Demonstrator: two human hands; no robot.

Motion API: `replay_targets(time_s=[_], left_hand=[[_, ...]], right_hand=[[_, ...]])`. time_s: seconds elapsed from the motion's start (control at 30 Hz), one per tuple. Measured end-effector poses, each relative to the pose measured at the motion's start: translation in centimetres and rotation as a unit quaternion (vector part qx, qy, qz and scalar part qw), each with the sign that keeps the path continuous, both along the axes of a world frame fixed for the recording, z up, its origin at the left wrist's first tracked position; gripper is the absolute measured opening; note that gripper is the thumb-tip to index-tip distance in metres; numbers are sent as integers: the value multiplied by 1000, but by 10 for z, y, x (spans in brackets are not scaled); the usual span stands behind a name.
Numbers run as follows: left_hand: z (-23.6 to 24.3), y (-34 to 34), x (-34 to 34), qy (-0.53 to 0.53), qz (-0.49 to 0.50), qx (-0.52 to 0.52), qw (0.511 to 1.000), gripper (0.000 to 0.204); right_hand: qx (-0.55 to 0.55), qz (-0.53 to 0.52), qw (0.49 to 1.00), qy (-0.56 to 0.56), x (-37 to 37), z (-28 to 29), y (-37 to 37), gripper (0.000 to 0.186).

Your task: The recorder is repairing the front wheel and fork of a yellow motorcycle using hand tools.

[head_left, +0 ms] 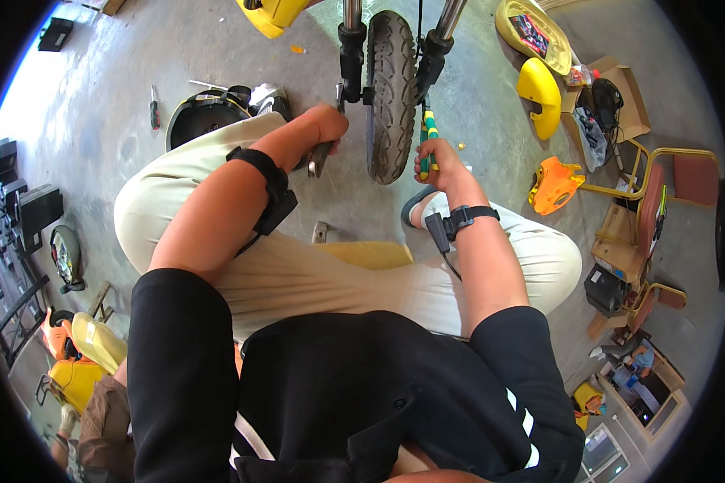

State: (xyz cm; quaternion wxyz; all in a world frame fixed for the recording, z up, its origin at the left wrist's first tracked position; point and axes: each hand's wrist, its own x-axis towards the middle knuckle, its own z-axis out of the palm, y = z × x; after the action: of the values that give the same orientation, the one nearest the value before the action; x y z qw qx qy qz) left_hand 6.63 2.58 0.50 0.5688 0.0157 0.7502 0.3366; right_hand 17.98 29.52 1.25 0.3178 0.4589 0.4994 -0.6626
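A black rubber tyre with a deep, blocky tread (393,97) stands on the grey concrete floor (475,48), in front of the seated person and between the hands. Seen almost edge-on, it is narrow, and its long axis runs straight away from the person. On either side comes down a fork leg of black casting and bright silver tube: the left fork leg (351,64) and the right fork leg (432,60), both slanting away toward the far edge of view.

The left hand (329,126) is just beside the left fork leg's lower end, its grip curled around a silver-grey metal hand tool (318,163). The tool's long axis points away from the person, tilted slightly right; the wrist hides most of the fingers.

The right hand (441,158) has its grip wrapped around a long-handled tool with green and yellow handles (431,125), close together. This points away from the person, nearly parallel to the tyre, its dark far end near the right fork leg's foot; whether they touch I cannot tell.
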Motion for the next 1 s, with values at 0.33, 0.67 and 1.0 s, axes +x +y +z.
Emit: replay_targets(time_s=[0.33, 0.67, 1.0], left_hand=[[39, 13, 43, 74, 38, -113, 990, 29], [-74, 14, 112, 290, 113, -169, 935, 26], [-168, 28, 93, 220, -671, -209, 677, 56]], right_hand=[[11, -17, 1000, -8, 0, 4, -7, 18], [-21, -19, 999, -30, -10, 18, -4, 14], [-7, -31, 996, -77, -23, 32, -4, 14]])
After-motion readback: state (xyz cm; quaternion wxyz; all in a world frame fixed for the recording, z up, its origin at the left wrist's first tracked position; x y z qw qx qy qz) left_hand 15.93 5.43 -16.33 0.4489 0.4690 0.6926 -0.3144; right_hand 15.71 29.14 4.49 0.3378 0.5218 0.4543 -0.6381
